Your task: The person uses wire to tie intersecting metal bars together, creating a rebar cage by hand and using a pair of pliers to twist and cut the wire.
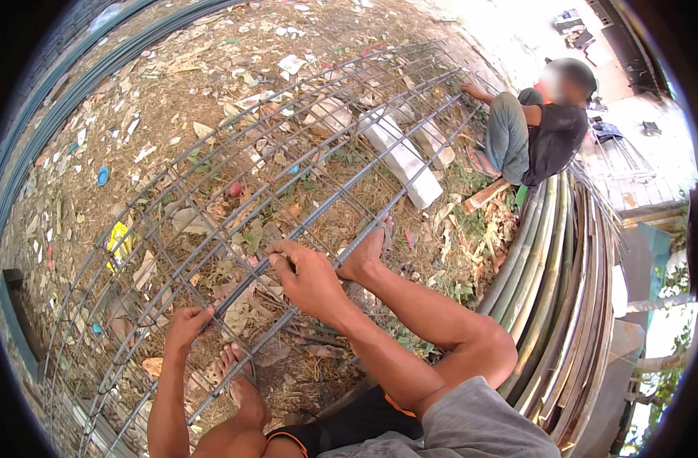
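A long grid of tied steel rebar stretches diagonally across the ground before me. My left hand has its thumb and fingers closed on one of the ribbed bars. Farther along that bar, my right hand is curled with its fingertips on the steel; whatever lies beneath the fingers is hidden. Between the two hands a thin crosswise bar passes under the lengthwise ones. My sandalled feet rest low among the bars, one near each hand.
A co-worker squats at the grid's far end, one hand by the bars. A white block lies under the grid. Bamboo poles are stacked at right. Bundled rebar curves along the left. Leaves and litter cover the ground.
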Tool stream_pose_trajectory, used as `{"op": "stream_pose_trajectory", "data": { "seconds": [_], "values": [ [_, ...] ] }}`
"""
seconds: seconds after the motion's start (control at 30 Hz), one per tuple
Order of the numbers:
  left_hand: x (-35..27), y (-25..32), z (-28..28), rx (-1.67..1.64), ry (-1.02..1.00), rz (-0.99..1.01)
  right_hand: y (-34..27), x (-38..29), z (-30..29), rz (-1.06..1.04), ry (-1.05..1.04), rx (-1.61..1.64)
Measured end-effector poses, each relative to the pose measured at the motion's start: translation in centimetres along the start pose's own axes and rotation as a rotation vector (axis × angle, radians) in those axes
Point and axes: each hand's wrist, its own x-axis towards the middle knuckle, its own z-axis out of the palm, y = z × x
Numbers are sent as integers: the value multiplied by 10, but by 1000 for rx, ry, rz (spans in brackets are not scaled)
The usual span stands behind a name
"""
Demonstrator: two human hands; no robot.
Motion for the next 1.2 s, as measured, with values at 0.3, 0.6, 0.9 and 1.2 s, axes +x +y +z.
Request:
{"op": "stream_pose_trajectory", "data": {
  "seconds": [0.3, 0.6, 0.9, 1.2],
  "values": [
    [-1, 3, 7, 0, -10, 8, 10, -14, 13, 14, -45, -18],
    [0, 21, -8, 141, -198, 82, 25, -12, 34, 11, -86, -53],
    [4, -2, -19, -213, -206, -143, 37, -16, 65, -14, -194, -138],
    [3, 8, -5, 8, -140, -87, 32, -28, 105, -55, -176, -86]
  ]
}}
